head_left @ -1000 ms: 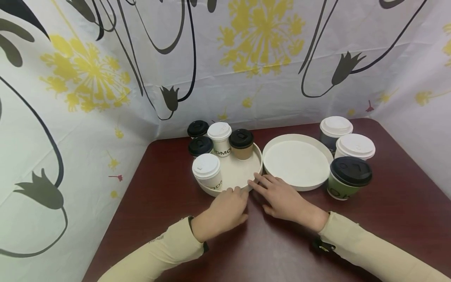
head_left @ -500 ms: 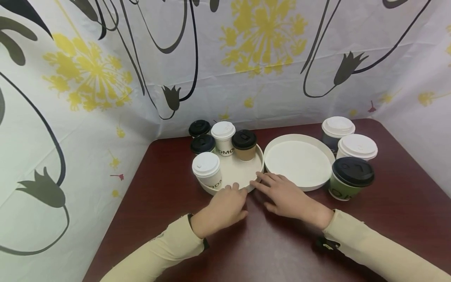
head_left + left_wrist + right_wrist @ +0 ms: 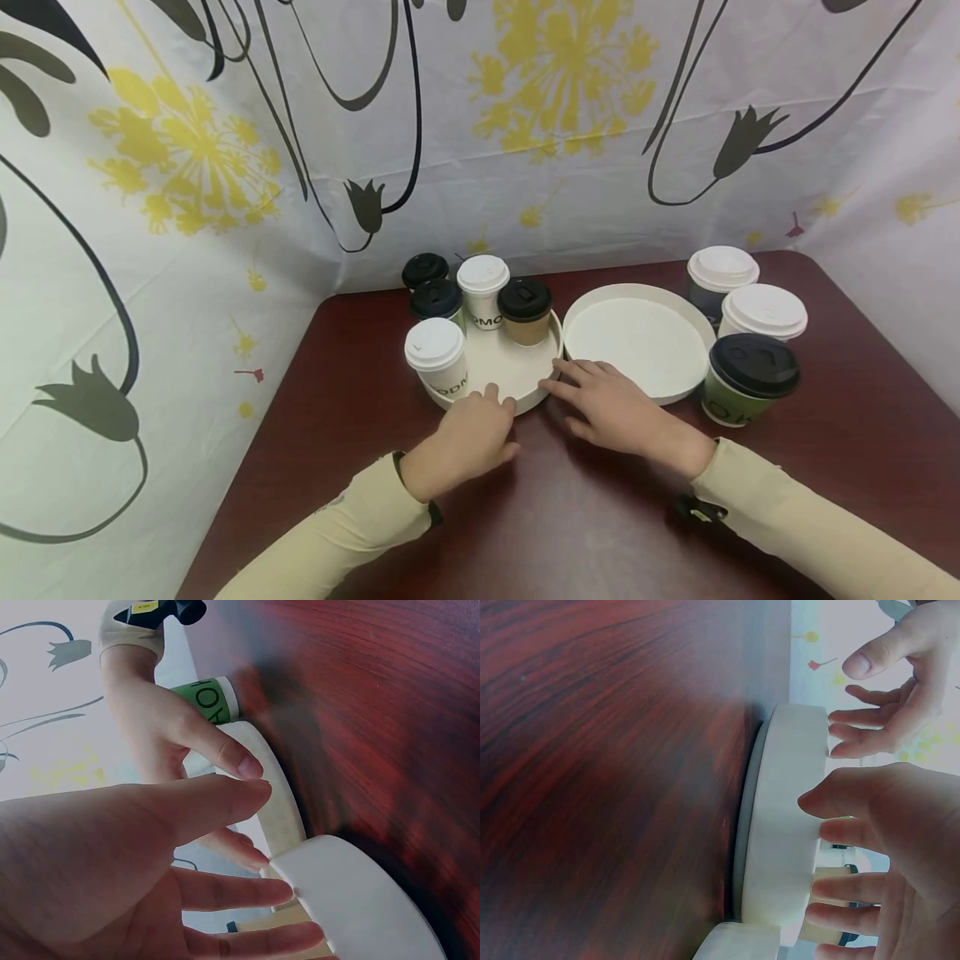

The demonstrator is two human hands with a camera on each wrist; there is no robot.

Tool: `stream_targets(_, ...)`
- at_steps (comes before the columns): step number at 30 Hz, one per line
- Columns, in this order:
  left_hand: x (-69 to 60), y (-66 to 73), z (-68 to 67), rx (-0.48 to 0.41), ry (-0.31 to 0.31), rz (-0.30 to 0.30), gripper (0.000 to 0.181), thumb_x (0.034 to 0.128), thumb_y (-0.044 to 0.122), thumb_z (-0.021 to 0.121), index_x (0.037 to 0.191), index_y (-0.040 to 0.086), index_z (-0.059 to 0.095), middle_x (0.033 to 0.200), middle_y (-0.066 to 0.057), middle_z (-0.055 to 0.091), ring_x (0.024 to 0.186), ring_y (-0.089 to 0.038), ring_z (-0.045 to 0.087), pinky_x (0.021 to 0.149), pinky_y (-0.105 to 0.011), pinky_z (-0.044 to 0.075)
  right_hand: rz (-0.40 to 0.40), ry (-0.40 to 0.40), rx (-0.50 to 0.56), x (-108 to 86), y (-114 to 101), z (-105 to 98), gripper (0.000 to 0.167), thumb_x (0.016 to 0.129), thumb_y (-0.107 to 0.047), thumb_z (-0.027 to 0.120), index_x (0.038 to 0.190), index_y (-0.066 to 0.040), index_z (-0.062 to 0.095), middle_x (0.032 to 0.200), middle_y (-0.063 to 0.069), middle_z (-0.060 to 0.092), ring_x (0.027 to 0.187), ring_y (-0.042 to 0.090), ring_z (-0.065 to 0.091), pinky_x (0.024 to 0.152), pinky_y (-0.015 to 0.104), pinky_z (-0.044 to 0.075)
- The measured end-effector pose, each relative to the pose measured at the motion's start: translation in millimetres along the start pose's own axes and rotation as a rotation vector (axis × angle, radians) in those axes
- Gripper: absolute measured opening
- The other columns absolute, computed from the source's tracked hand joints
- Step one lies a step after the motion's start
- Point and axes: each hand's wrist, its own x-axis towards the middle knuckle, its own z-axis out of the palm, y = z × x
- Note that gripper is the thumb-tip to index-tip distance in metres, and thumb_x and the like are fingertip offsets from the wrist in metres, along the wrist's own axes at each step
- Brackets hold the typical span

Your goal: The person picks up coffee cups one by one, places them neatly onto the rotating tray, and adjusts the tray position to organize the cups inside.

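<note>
A round white tray point(image 3: 506, 367) carries paper cups on the left of the table. On it are a white-lidded cup point(image 3: 435, 358) at front left, a black-lidded cup point(image 3: 437, 298), another white-lidded cup point(image 3: 483, 292) and a brown cup point(image 3: 525, 321) with a black lid. My left hand point(image 3: 468, 437) touches the tray's front rim with loosely spread fingers. At the rim's right front, the fingertips of my right hand point(image 3: 618, 412) rest, fingers extended. In the right wrist view, a grey base point(image 3: 748, 817) shows beneath the tray wall point(image 3: 784, 825).
Touching it on the right is a second round white tray point(image 3: 637, 342), bare inside. Beside that stand two white-lidded cups, one nearer point(image 3: 762, 312), and a green cup point(image 3: 750, 379) with a black lid. Another black-lidded cup point(image 3: 425, 271) stands behind the left tray. Patterned cloth surrounds the table.
The left tray has turned clockwise seen from above: its front cup went left, its back cups right. My left hand shifted slightly left along the rim; the right hand stayed near its spot.
</note>
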Motion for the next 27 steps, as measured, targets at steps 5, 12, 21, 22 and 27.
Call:
stream_targets(5, -0.9, -3.1, -3.2, -0.033, -0.014, -0.002, 0.048, 0.0853, 0.049, 0.07, 0.11, 0.008, 0.067, 0.097, -0.012, 0.066, 0.077, -0.024, 0.067, 0.062, -0.035, 0.056, 0.0, 0.015, 0.004, 0.6, 1, -3, 0.059, 0.08, -0.028, 0.077, 0.135, -0.015, 0.06, 0.141, 0.018, 0.057, 0.127, 0.036, 0.057, 0.103, 0.052, 0.046)
stream_targets(12, -1.1, -6.8, -6.3, -0.064, -0.064, -0.035, 0.05, 0.0858, 0.049, 0.07, 0.112, 0.007, 0.066, 0.098, -0.013, 0.065, 0.078, -0.024, 0.068, 0.064, -0.035, 0.055, -0.006, 0.02, 0.004, 1.8, 1, -5, 0.055, 0.081, -0.027, 0.075, 0.133, -0.015, 0.062, 0.137, 0.016, 0.06, 0.125, 0.034, 0.058, 0.102, 0.051, 0.047)
stream_targets(21, -1.0, -13.0, -9.6, -0.105, -0.132, -0.074, 0.055, 0.0864, 0.048, 0.07, 0.119, 0.005, 0.063, 0.1, -0.015, 0.064, 0.084, -0.027, 0.067, 0.069, -0.036, 0.056, -0.04, 0.053, -0.002, 2.7, 1, -3, 0.049, 0.081, -0.024, 0.076, 0.128, -0.012, 0.065, 0.129, 0.011, 0.064, 0.119, 0.032, 0.06, 0.099, 0.05, 0.049)
stream_targets(22, -0.8, -13.7, -9.7, -0.112, -0.137, -0.075, 0.055, 0.0865, 0.048, 0.07, 0.12, 0.005, 0.063, 0.1, -0.015, 0.064, 0.084, -0.027, 0.067, 0.069, -0.037, 0.056, -0.043, 0.055, -0.002, 3.1, 1, -3, 0.048, 0.081, -0.023, 0.075, 0.127, -0.012, 0.065, 0.128, 0.01, 0.064, 0.118, 0.032, 0.06, 0.098, 0.05, 0.049)
stream_targets(27, 0.1, -16.5, -9.6, -0.131, -0.156, -0.077, 0.054, 0.0869, 0.047, 0.07, 0.12, 0.005, 0.062, 0.101, -0.016, 0.064, 0.084, -0.027, 0.067, 0.068, -0.037, 0.055, -0.044, 0.048, -0.002, 5.9, 0, -3, 0.044, 0.083, -0.022, 0.074, 0.125, -0.012, 0.066, 0.123, 0.009, 0.065, 0.114, 0.03, 0.061, 0.096, 0.048, 0.05)
